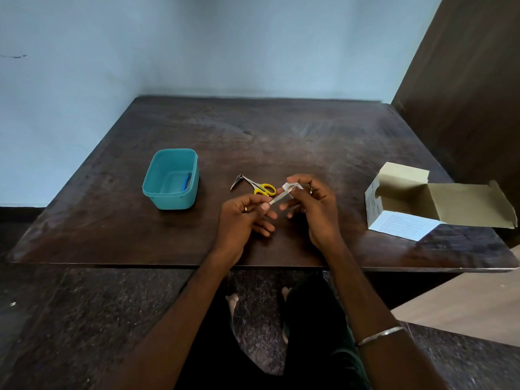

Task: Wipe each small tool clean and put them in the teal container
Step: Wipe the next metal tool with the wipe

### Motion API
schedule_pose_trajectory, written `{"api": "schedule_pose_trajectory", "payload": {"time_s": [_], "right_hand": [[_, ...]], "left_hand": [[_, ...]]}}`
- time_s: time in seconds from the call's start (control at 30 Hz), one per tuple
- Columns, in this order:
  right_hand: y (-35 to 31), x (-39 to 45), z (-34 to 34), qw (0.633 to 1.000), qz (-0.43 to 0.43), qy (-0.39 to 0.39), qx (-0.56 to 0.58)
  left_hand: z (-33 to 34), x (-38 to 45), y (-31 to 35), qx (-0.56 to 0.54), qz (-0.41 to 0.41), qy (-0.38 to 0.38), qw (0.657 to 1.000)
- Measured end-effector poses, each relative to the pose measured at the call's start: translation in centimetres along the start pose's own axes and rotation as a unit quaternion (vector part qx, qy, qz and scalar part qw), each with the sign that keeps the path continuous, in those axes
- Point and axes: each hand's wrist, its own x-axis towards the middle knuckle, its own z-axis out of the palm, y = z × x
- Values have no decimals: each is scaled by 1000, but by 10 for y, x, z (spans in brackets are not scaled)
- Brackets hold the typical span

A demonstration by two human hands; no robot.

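Observation:
My left hand (pixel 244 218) pinches the near end of a thin metal tool (pixel 277 200) that slants up to the right. My right hand (pixel 312 204) pinches a small white wipe (pixel 292 187) around the tool's far end. Just beyond my hands lie scissors with yellow handles (pixel 263 188) and a small dark metal tool (pixel 237 181) at their tip. The teal container (pixel 157 190) stands to the left on the table, with a blue tool (pixel 185 182) lying inside it by the right wall.
An open cardboard box (pixel 408 209) lies on its side at the table's right, flaps spread toward the edge. The dark wooden table (pixel 253 130) meets a pale blue wall at the back. A dark wooden panel (pixel 464 80) rises at the right.

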Motion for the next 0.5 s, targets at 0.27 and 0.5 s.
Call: {"api": "schedule_pose_trajectory", "payload": {"time_s": [0.27, 0.5], "right_hand": [[0, -1, -2, 999, -11, -45, 8], [-2, -3, 1, 999, -18, -43, 15]], "left_hand": [[-6, 3, 2, -40, -27, -17, 999], [-11, 5, 4, -48, -45, -34, 997]]}}
